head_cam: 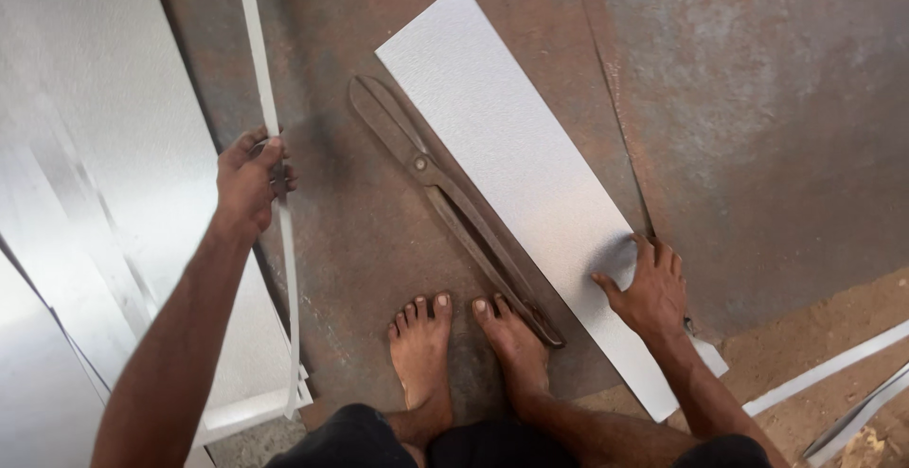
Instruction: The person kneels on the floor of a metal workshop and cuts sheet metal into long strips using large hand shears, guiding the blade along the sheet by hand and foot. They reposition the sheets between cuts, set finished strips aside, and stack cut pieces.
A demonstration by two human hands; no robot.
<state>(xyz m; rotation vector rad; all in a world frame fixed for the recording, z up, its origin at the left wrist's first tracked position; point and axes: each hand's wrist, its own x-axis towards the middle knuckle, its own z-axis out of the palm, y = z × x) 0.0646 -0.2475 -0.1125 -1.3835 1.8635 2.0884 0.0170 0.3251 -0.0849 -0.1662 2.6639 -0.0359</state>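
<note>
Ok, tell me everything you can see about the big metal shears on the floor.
The shears are large, dark and rusty-looking, with long straight handles and shorter blades joined at a round pivot. They lie flat and closed on the rusty metal floor plate, diagonally beside the pale sheet strip. The handle ends reach the right foot. Neither hand touches them.

My left hand (248, 182) grips a thin metal strip (268, 108) — my right hand (649, 288) presses flat on the cut sheet (511, 155), big shears (445, 198) lying beside it.

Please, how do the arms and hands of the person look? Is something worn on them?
Both arms are bare, with no sleeves in view. The left hand and the right hand wear no gloves, and no ring, watch or bracelet shows. The feet are bare too; dark shorts show at the bottom edge.
</note>
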